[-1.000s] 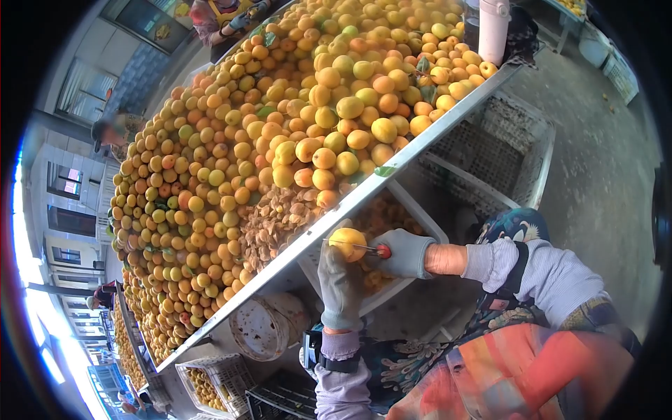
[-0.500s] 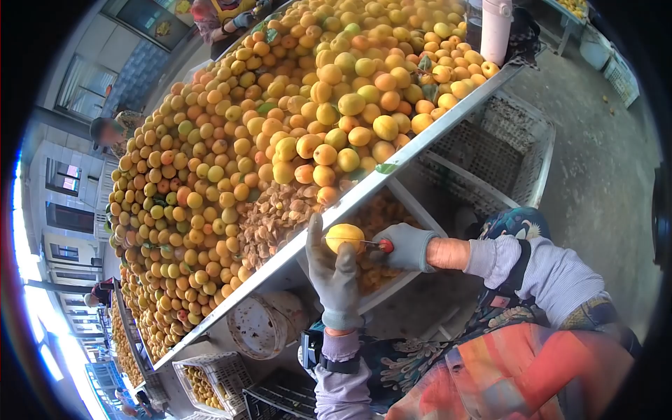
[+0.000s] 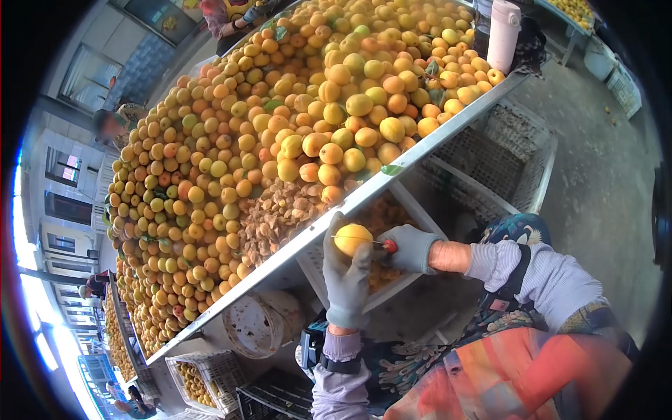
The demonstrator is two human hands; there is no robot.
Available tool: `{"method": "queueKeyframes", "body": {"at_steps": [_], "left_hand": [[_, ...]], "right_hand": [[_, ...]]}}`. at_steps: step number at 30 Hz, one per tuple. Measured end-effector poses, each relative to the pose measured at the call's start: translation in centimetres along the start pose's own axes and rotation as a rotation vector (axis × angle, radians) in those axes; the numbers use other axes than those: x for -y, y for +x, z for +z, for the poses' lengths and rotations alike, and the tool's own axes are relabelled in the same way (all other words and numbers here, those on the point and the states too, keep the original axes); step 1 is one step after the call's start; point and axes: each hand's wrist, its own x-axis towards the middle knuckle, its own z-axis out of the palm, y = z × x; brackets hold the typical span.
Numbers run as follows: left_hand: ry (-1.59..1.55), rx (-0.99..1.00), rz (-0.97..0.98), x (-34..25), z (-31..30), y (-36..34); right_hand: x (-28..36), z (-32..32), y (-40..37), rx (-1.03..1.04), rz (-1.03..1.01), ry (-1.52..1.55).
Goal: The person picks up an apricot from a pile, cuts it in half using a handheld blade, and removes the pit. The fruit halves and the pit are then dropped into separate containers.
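In a grey glove, my left hand grips a yellow apricot between thumb and fingers, just off the table's metal edge. My right hand, gloved too, is closed around the red handle of a small knife. Its thin blade points left and lies across the apricot. A big heap of apricots covers the sloping table beyond my hands. Nearest the left fingertips on the table is a pile of brown apricot pits.
A metal rim borders the table. Below stand a crate, a stained white bucket and a crate of apricots. A pink bottle is at the far right corner. Another person's arm reaches over the far side.
My left hand and the apricot have shifted slightly right. The blade, which ended at the apricot's right side, now lies across it.
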Motion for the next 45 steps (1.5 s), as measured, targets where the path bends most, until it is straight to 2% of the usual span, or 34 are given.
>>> {"method": "queueKeyframes", "body": {"at_steps": [4,6,7,9,10,13,15,19,21,22,24,27,29,32,34,36,38,40,42,44,45], "left_hand": [[-0.173,-0.058,-0.086,-0.2,0.3,0.0],[-0.549,0.047,-0.217,0.2,0.2,-0.2],[-0.550,0.044,-0.219,0.2,0.1,-0.3],[-0.241,0.073,-0.127,-0.2,-0.1,-0.1],[-0.243,0.073,-0.128,-0.1,-0.3,-0.1],[-0.152,0.112,-0.119,0.0,-1.0,-0.3],[0.206,0.057,-0.055,-0.5,-1.0,-0.3],[0.135,0.043,-0.052,-0.6,-0.4,-0.2],[-0.066,0.048,-0.008,-0.4,-0.3,-0.1],[-0.064,0.048,-0.005,-0.6,-0.1,-0.2],[-0.369,0.036,-0.109,-0.7,0.3,-0.4],[-0.365,0.052,-0.136,0.0,0.2,-0.5],[-0.376,0.050,-0.129,0.0,0.0,-0.3],[-0.198,0.134,-0.013,-0.4,-1.0,-0.1],[-0.104,0.099,-0.204,-1.5,-1.3,-0.2],[-0.061,0.144,-0.187,-1.5,-1.7,0.0],[-0.020,0.184,-0.167,-1.2,-1.6,-0.1],[-0.102,0.093,-0.101,-0.6,-0.9,-0.1],[-0.152,0.051,-0.066,0.0,-0.4,-0.1],[-0.201,0.017,-0.035,0.1,-0.2,-0.2],[-0.268,0.042,-0.084,0.3,-0.1,-0.3]], "right_hand": [[-0.8,1.4,0.4,-0.099,-0.112,0.062],[-0.6,1.6,0.4,-0.174,-0.157,0.148],[-0.9,1.7,0.5,-0.172,-0.155,0.148],[-1.5,1.6,0.9,-0.118,-0.262,0.028],[-1.6,1.5,0.9,-0.117,-0.260,0.028],[-0.2,0.1,0.1,-0.062,-0.204,0.046],[0.6,-0.8,-0.4,0.050,-0.063,0.052],[-0.2,-0.4,-0.1,0.035,-0.093,-0.066],[-1.0,0.5,0.2,-0.125,-0.266,0.025],[-1.3,0.9,0.5,-0.126,-0.270,0.024],[-1.6,1.3,0.8,-0.181,-0.306,0.024],[-1.4,1.1,0.4,-0.144,-0.284,0.127],[-0.5,0.2,-0.2,-0.106,-0.276,0.065],[-0.3,-0.4,0.0,-0.019,-0.260,-0.014],[-0.4,-0.7,0.0,0.034,-0.247,-0.030],[-0.2,-1.2,-0.3,0.100,-0.213,-0.076],[-0.5,-0.8,-0.1,0.071,-0.208,-0.103],[-1.2,0.0,0.4,0.040,-0.209,-0.130],[-1.3,0.5,0.6,-0.083,-0.281,0.065],[-0.3,-0.1,-0.4,-0.086,-0.267,0.071],[0.3,-0.5,-0.7,-0.084,-0.248,0.074]]}}
